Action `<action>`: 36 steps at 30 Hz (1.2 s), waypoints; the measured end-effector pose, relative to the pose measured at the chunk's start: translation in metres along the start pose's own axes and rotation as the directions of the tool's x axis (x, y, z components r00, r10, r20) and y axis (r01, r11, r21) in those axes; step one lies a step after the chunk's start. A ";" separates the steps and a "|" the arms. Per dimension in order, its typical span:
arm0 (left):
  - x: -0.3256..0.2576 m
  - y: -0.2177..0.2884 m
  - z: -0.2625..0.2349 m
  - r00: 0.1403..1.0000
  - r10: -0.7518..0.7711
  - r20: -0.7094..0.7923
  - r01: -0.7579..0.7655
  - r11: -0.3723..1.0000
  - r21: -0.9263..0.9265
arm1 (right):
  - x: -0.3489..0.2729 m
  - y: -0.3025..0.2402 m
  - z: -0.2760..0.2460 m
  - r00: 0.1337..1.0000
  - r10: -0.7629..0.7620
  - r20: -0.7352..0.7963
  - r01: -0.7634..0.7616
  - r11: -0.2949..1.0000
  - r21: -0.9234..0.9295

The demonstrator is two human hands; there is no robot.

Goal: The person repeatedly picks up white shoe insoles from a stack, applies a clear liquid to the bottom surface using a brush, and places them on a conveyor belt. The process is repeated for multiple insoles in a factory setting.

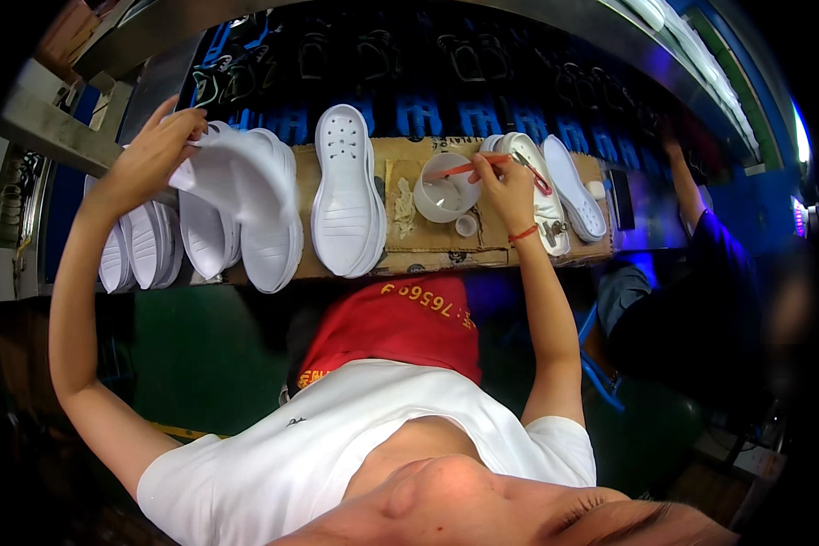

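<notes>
My left hand is closed on the end of a white shoe sole, which is tilted up and blurred over other soles. My right hand pinches a brush with a red-orange handle, its lower end inside a translucent plastic cup. A stack of white soles with small holes at the far end lies flat between my hands. More soles sit under and beside the raised one. Beside the cup is a small white cap.
Cardboard covers the bench. At right lie a red-handled tool in a white sole-shaped tray and another white sole. Behind runs a dark rack with blue supports. A co-worker's arm reaches in at right.
</notes>
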State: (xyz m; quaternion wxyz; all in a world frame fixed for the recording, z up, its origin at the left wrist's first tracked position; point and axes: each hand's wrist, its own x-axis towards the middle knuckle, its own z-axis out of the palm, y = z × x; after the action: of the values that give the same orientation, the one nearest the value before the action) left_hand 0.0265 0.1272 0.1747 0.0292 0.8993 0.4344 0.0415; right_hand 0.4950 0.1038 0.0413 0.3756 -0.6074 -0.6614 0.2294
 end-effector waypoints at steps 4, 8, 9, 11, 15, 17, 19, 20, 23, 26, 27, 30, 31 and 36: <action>-0.006 0.029 0.056 0.949 -0.315 -0.022 0.222 0.717 -0.660 | 0.004 0.013 0.009 0.999 -0.048 0.006 0.049 0.995 -0.086; -0.015 0.062 0.101 0.920 -0.288 0.266 0.266 -0.040 -0.963 | -0.003 0.015 -0.005 0.981 0.156 0.117 -0.169 0.979 0.112; -0.019 0.065 0.118 0.952 -0.204 0.230 0.197 -0.167 -0.966 | -0.004 0.024 -0.010 0.972 0.203 0.122 -0.226 0.947 0.228; -0.023 0.079 0.135 0.981 -0.080 0.180 0.120 -0.484 -0.867 | -0.005 0.040 -0.023 0.943 0.269 0.195 -0.331 0.811 0.482; -0.005 0.133 0.142 0.984 0.044 0.175 0.138 -0.811 -0.569 | -0.001 0.033 -0.031 0.892 0.305 0.333 -0.442 0.437 0.784; -0.003 0.143 0.144 0.960 0.067 0.270 0.204 -0.830 -0.519 | 0.004 0.003 -0.026 0.910 0.243 0.336 -0.403 0.334 0.852; -0.004 0.148 0.157 0.898 0.066 0.435 0.281 -0.846 -0.453 | 0.014 -0.017 -0.026 0.955 0.080 0.287 -0.290 0.470 0.834; -0.005 0.146 0.164 0.863 0.055 0.503 0.266 -0.895 -0.359 | 0.019 -0.028 -0.026 0.963 -0.006 0.268 -0.225 0.525 0.821; -0.008 0.148 0.160 0.865 0.238 0.442 0.390 -0.873 -0.293 | 0.028 -0.073 -0.032 0.983 -0.147 0.114 0.076 0.875 0.479; -0.007 0.141 0.168 0.865 0.405 0.297 0.483 -0.831 -0.275 | 0.051 -0.089 -0.035 0.816 -0.531 0.230 0.462 0.837 0.293; -0.007 0.141 0.168 0.860 0.404 0.313 0.488 -0.830 -0.271 | 0.056 -0.097 -0.035 0.727 -0.612 0.311 0.565 0.791 0.236; 0.001 0.147 0.166 0.847 0.423 0.321 0.507 -0.824 -0.251 | 0.066 -0.114 -0.021 0.556 -0.696 0.454 0.605 0.714 0.353; 0.005 0.149 0.168 0.847 0.439 0.300 0.513 -0.822 -0.246 | 0.071 -0.115 -0.022 0.506 -0.709 0.492 0.622 0.695 0.361; 0.008 0.157 0.165 0.879 0.401 0.258 0.463 -0.848 -0.260 | 0.089 -0.084 -0.071 0.737 -0.540 0.406 0.538 0.833 0.132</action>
State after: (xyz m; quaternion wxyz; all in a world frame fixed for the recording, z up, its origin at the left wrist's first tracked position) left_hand 0.1706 0.0332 0.0244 0.9667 0.0820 0.1102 0.2160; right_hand 0.4985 0.1668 0.1680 0.2735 -0.3234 -0.8735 0.2401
